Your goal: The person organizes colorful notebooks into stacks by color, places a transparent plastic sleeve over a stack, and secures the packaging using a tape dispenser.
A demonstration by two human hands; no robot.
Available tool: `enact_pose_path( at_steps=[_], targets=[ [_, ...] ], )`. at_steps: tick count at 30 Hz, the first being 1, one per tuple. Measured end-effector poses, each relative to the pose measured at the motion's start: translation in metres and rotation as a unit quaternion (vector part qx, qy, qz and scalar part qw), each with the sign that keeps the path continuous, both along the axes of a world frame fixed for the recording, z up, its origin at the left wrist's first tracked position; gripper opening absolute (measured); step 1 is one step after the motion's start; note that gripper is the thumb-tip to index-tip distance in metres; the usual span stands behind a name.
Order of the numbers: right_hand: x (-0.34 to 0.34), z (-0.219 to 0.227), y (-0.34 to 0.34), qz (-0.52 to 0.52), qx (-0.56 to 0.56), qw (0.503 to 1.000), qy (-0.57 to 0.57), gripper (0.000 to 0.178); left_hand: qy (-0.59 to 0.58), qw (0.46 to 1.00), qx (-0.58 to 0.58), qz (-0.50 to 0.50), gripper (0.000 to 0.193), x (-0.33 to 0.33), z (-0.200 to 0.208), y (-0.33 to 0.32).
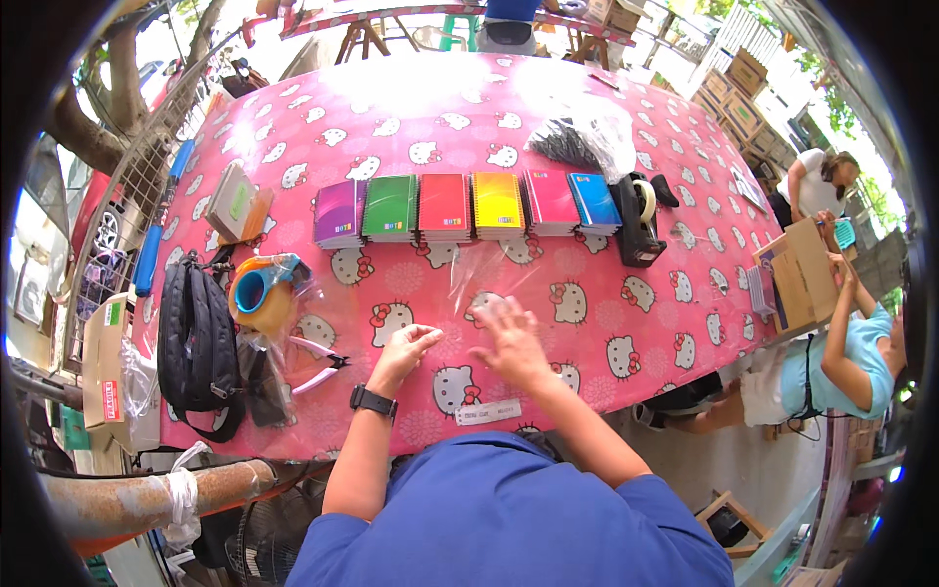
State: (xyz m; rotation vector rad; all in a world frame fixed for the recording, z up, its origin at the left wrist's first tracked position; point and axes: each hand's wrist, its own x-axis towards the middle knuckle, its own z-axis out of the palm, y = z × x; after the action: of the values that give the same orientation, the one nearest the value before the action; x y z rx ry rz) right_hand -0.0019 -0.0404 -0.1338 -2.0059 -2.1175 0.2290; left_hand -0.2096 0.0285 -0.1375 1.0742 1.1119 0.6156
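Note:
My left hand (409, 347), a dark watch on its wrist, is closed with thumb and fingertips pinched together just over the pink tablecloth. What the pinch holds, if anything, is too small to make out. To its right, my right hand (511, 338) has its fingers spread, palm down, at the near end of a clear plastic sheet or bag (477, 269). Beyond the plastic stands a row of spiral notebook stacks: purple (339, 211), green (389, 205), red (444, 204), yellow (498, 203), pink (550, 200) and blue (594, 201). A white printed strip (487, 413) lies close to me.
Left on the table are a black backpack (199, 338), tape rolls (256, 293), pink-handled pliers (318, 366) and a grey box (233, 203). A black tape dispenser (640, 230) and bagged black items (567, 142) sit to the right. Near the right edge, a person holds a cardboard box (802, 274).

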Motion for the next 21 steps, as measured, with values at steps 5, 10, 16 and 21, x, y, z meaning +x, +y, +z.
enact_pose_path(
  at_steps=[5, 10, 16, 21],
  targets=[
    [-0.001, -0.023, 0.001, 0.063, -0.023, 0.997, -0.043, 0.078, 0.157, 0.846, 0.462, 0.212, 0.012, 0.020, 0.047, -0.009],
    [0.011, -0.033, 0.000, 0.070, -0.080, 0.985, -0.135, 0.079, 0.078, 0.802, 0.587, -0.084, 0.030, 0.068, 0.027, -0.040],
    [0.030, 0.018, 0.035, 0.050, 0.049, 0.990, 0.123, 0.035, 0.286, 0.816, 0.493, -0.093, 0.046, 0.052, -0.021, -0.028],
    [-0.055, 0.063, 0.155, 0.251, 0.195, 0.939, 0.134, 0.019, 0.247, 0.825, 0.507, -0.027, 0.029, 0.061, 0.004, -0.025]
  ],
)
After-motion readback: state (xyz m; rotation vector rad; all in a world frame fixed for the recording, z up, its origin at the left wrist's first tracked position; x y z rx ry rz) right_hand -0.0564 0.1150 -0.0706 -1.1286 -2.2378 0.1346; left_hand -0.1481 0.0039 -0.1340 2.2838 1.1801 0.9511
